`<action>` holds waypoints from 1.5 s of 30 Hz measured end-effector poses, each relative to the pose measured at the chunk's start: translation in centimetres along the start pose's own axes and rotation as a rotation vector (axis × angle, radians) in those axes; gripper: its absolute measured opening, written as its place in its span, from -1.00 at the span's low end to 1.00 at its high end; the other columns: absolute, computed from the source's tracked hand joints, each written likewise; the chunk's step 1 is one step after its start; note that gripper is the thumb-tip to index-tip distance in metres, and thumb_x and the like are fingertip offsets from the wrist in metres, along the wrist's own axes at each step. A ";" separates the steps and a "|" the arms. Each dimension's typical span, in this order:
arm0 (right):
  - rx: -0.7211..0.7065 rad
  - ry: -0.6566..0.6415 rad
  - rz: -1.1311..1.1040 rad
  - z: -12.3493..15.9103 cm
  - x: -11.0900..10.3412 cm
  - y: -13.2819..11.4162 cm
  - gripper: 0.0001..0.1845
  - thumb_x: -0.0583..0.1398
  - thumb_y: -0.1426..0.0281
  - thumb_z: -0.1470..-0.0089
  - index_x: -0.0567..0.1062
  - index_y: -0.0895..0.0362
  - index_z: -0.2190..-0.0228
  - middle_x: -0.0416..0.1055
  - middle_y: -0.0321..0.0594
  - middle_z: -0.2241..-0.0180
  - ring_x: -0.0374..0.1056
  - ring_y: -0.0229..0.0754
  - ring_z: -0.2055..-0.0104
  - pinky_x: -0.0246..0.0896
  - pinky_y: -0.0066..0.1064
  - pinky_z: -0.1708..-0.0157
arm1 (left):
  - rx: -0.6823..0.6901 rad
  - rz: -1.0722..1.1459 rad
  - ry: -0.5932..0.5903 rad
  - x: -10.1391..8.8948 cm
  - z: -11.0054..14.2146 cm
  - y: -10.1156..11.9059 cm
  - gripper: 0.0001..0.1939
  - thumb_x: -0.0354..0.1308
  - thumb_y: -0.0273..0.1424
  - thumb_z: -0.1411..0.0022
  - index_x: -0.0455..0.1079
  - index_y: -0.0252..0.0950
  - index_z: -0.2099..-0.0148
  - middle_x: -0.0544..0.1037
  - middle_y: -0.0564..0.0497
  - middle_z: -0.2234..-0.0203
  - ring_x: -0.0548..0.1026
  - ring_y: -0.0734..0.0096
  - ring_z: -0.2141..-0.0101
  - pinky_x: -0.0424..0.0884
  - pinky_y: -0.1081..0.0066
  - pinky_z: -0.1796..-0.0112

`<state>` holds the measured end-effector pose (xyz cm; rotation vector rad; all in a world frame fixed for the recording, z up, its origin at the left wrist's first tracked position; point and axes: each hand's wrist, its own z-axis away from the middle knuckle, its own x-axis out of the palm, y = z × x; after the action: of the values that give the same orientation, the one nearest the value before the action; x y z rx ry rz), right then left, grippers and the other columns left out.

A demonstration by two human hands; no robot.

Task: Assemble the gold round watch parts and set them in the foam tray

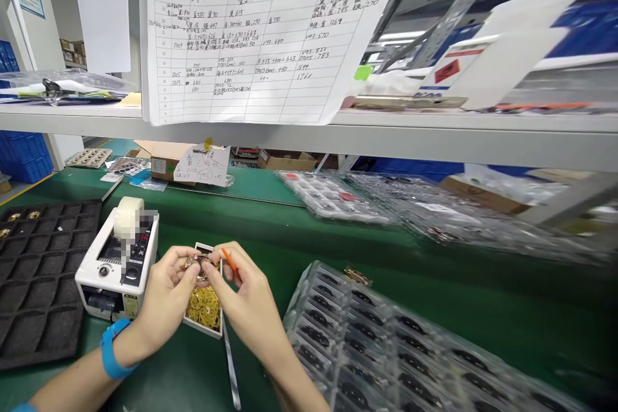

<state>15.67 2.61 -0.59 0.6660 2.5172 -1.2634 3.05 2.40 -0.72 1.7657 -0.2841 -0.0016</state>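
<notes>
My left hand (167,290), with a blue band (114,349) at the wrist, pinches a small shiny metal watch case (197,262) between thumb and fingers. My right hand (246,296) grips the same piece from the other side, its thumb on it. An orange stick-like tool (230,262) is also tucked between the right fingers; its lower end is hidden. Directly beneath both hands stands a white box (208,329) full of small yellow pieces (203,306). A thin metal tool, like tweezers (232,370), lies on the green mat beside the box.
At left, a white tape dispenser (89,277) stands beside a black compartment tray (43,309). Clear plastic trays (386,347) of black round parts fill the right, with a loose gold-coloured piece (358,277) behind. A shelf edge (410,136) with a hanging written sheet (261,32) crosses above.
</notes>
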 end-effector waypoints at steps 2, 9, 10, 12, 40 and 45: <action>-0.055 0.019 0.067 0.0 0.0 0.1 -0.82 0.07 0.45 -0.13 0.26 0.09 0.52 0.28 -0.31 0.47 0.23 -0.28 0.49 0.12 -0.46 0.52 | 0.057 -0.187 -0.057 -0.6 -0.3 0.2 -0.86 0.08 -0.35 -0.22 0.40 -0.30 0.27 0.49 0.00 0.40 0.48 0.37 0.35 0.41 0.40 0.30; -0.525 0.317 0.252 1.6 -0.7 -1.3 -0.83 0.17 0.54 -0.09 0.39 0.09 0.24 0.34 -0.21 0.40 0.33 -0.24 0.39 0.21 -0.46 0.53 | 0.257 -0.516 0.059 -1.8 -0.7 1.2 -0.91 0.12 -0.50 -0.10 0.42 -0.29 0.43 0.39 0.07 0.53 0.35 0.41 0.42 0.26 0.44 0.37; -0.594 0.382 0.277 2.0 -0.8 -1.5 -0.83 0.17 0.54 -0.08 0.41 0.09 0.25 0.33 -0.22 0.41 0.31 -0.26 0.42 0.20 -0.46 0.54 | 0.216 -0.459 0.065 -1.8 -0.6 1.3 -0.92 0.13 -0.49 -0.10 0.38 -0.30 0.44 0.40 0.07 0.54 0.35 0.42 0.43 0.27 0.44 0.37; -0.708 0.458 0.350 2.5 -0.7 -1.8 -0.86 0.18 0.55 -0.08 0.46 0.08 0.31 0.32 -0.23 0.42 0.24 -0.31 0.50 0.17 -0.45 0.56 | 0.125 -0.336 0.071 -1.6 -0.3 1.5 -0.91 0.15 -0.46 -0.08 0.33 -0.30 0.46 0.42 0.07 0.54 0.37 0.43 0.44 0.29 0.45 0.37; -0.818 0.279 0.351 0.8 -1.0 -0.2 -0.83 0.21 0.66 -0.02 0.47 0.28 0.28 0.56 0.07 0.40 0.36 -0.15 0.47 0.28 -0.36 0.53 | 0.275 -0.409 0.029 -0.4 2.2 1.7 -0.75 0.08 -0.52 -0.21 0.48 -0.25 0.09 0.64 0.03 0.29 0.59 0.46 0.34 0.51 0.58 0.30; -0.795 0.327 0.357 1.0 -0.7 -0.5 -0.84 0.22 0.66 -0.01 0.47 0.29 0.30 0.56 0.05 0.43 0.38 -0.16 0.46 0.29 -0.38 0.51 | 0.338 -0.444 0.052 -0.3 2.3 1.5 -0.76 0.08 -0.52 -0.21 0.48 -0.28 0.10 0.63 0.02 0.34 0.58 0.47 0.39 0.50 0.59 0.33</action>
<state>16.08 1.34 -0.57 1.0812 2.6563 0.0031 2.10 -0.06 0.20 2.1296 0.1602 -0.2386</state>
